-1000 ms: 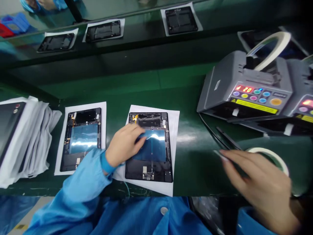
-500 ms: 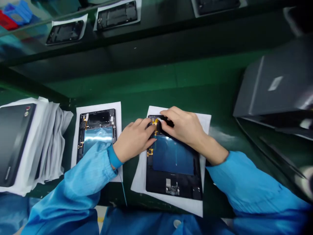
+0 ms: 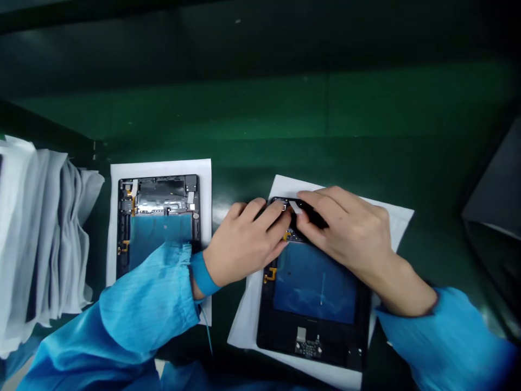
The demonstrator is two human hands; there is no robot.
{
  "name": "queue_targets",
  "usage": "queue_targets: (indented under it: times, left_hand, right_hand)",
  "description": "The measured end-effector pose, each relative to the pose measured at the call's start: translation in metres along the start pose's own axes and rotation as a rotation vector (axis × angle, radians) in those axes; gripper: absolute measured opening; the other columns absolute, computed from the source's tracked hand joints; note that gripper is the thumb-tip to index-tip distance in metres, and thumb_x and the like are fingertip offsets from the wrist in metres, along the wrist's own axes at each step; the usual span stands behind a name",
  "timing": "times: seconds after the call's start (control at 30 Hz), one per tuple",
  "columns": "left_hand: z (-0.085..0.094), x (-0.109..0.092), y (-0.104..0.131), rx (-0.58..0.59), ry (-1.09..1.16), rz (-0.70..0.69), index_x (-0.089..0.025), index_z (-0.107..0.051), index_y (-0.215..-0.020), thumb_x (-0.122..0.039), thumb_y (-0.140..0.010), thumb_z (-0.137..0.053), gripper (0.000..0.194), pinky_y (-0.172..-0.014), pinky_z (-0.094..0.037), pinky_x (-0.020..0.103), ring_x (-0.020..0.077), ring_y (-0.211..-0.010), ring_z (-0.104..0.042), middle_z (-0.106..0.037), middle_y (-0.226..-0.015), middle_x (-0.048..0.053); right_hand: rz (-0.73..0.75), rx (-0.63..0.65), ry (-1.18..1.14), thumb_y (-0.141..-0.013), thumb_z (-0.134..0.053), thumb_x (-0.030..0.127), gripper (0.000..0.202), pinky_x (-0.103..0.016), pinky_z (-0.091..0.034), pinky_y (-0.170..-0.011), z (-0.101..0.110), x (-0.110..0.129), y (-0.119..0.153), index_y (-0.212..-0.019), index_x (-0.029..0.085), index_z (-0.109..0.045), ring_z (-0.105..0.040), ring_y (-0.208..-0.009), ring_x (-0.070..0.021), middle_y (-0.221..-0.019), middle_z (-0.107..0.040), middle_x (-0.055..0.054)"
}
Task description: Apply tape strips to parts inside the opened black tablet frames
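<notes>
An opened tablet (image 3: 313, 331), its dark inside facing up with a blue film-covered battery, lies slightly turned on a white sheet. Over its upper left corner my left hand (image 3: 248, 239) rests with fingers bent and drawn together; what is under the fingertips is hidden. My right hand (image 3: 354, 233) reaches across the upper edge from the right, thumb and forefinger pinched at a small white strip (image 3: 296, 207). Orange flex cables (image 3: 269, 275) show along the tablet's left side. The fingertips of both hands are close together.
A second opened tablet (image 3: 163, 228) lies on another white sheet (image 3: 205, 179) to the left, partly under my left sleeve. Several white foam sleeves (image 3: 52, 233) stand at the far left. A dark grey box (image 3: 496, 179) is at the right edge, and a dark shelf (image 3: 244, 43) crosses the back.
The view has tipped down and closer, so the shelf's tablets are out of sight. The worked-on tablet appears more turned. Both hands stay at its upper end, with the white strip now more visible.
</notes>
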State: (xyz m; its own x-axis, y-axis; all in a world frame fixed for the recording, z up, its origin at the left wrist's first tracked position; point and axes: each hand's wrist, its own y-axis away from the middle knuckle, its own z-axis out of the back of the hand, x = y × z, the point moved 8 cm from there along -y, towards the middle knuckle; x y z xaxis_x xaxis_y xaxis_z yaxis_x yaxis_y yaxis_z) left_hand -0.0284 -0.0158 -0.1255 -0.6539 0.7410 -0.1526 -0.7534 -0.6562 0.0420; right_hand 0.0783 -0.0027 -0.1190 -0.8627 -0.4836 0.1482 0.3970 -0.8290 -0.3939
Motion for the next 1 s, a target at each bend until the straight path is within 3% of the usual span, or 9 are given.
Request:
queue_targets:
  times: [0.77, 0.93, 1.0]
  left_hand:
    - [0.005, 0.006, 0.002, -0.089, 0.111, 0.018, -0.015, -0.061, -0.113, -0.033, -0.093, -0.053, 0.028, -0.083, -0.048, 0.043, 0.0302, -0.115, -0.051, -0.06, -0.125, 0.011]
    - [0.008, 0.011, 0.002, -0.121, 0.119, 0.043, -0.015, -0.062, -0.11, -0.027, -0.089, -0.059, 0.024, -0.083, -0.052, 0.047, 0.0315, -0.113, -0.055, -0.062, -0.121, 0.012]
    - [0.011, 0.015, 0.001, -0.165, 0.111, 0.043, -0.016, -0.062, -0.111, -0.025, -0.087, -0.059, 0.025, -0.085, -0.054, 0.049, 0.0321, -0.112, -0.057, -0.064, -0.119, 0.012]
  right_hand:
    - [0.082, 0.02, 0.037, -0.091, -0.054, 0.022, 0.015, -0.029, -0.032, -0.052, -0.003, 0.013, -0.003, -0.091, 0.017, -0.068, -0.056, -0.072, -0.0134, -0.084, -0.067, -0.002]
    - [0.094, 0.279, -0.008, -0.092, -0.051, 0.016, 0.017, -0.031, -0.035, -0.055, -0.017, 0.019, -0.013, -0.092, 0.015, -0.068, -0.055, -0.072, -0.018, -0.081, -0.063, -0.006]
    - [0.117, 0.312, 0.027, -0.09, -0.052, 0.015, 0.015, -0.031, -0.038, -0.056, -0.017, 0.026, -0.018, -0.091, 0.015, -0.067, -0.055, -0.074, -0.0188, -0.081, -0.061, -0.007]
